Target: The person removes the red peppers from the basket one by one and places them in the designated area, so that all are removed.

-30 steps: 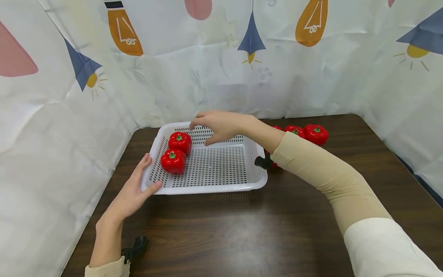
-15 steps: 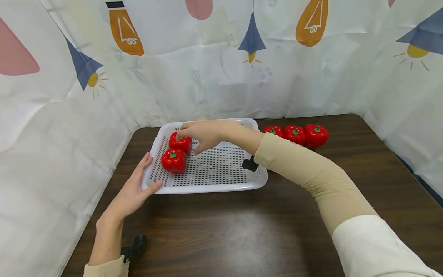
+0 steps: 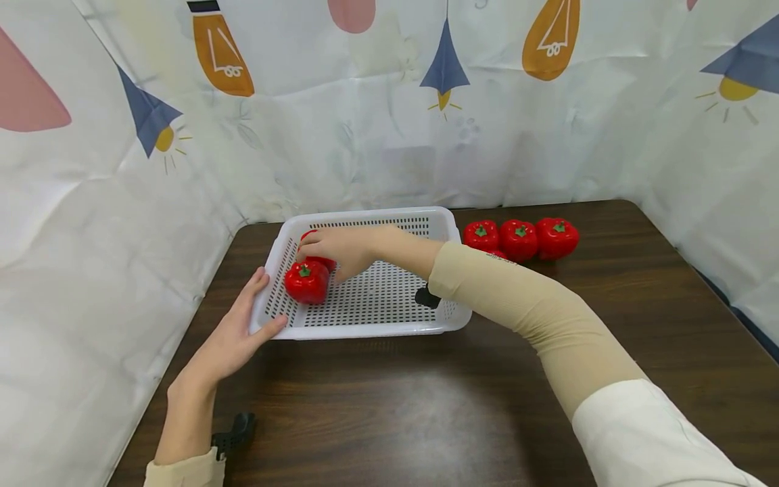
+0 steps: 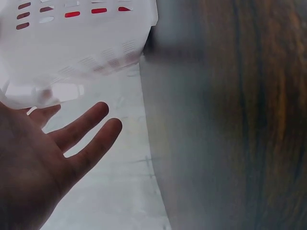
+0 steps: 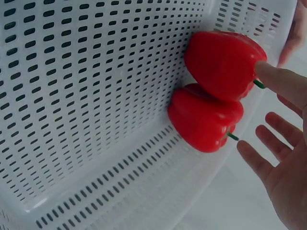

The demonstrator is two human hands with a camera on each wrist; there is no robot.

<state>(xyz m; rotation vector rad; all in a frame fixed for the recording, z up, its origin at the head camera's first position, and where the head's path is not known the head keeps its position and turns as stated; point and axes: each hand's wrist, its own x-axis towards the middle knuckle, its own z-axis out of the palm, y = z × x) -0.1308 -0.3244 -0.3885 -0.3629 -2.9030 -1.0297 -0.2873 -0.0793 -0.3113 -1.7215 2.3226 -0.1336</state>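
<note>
A white perforated plastic basket (image 3: 365, 331) stands on the table. Two red bell peppers lie at its left end: the near bell pepper (image 3: 305, 284) and the far bell pepper (image 3: 322, 261), partly covered by my right hand (image 3: 347, 249). In the right wrist view, that hand (image 5: 292, 177) has spread fingers beside the peppers' green stems, not closed round either one. My left hand (image 3: 234, 338) holds the basket's near left corner, thumb over the front rim and fingers along the left side. Beneath the basket (image 4: 72, 52), two of its fingers stretch out straight in the left wrist view.
Several more red bell peppers (image 3: 518, 240) sit on the dark wooden table (image 3: 389, 406) right of the basket, one mostly hidden by my right sleeve (image 3: 523, 297). A white patterned curtain (image 3: 389, 155) hangs behind the table and along its sides.
My right hand has moved left and down, from above the middle of the basket to the far bell pepper. Its arm uncovers more peppers on the right. My left hand stays put.
</note>
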